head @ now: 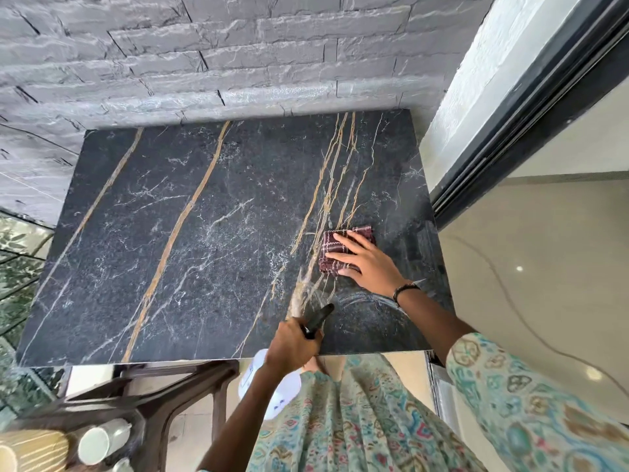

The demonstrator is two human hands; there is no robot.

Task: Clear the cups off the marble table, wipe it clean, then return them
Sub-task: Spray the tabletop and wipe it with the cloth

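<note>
One camera only, worn on person's head. Looks forward and steeply down at black marble table top with gold and white veins point(204, 240), from close above. Grey rough stone brick wall point(204, 46) lies straight ahead, behind table.

Black gold-veined marble table point(204, 216), maroon checked cloth point(335, 245)
</note>
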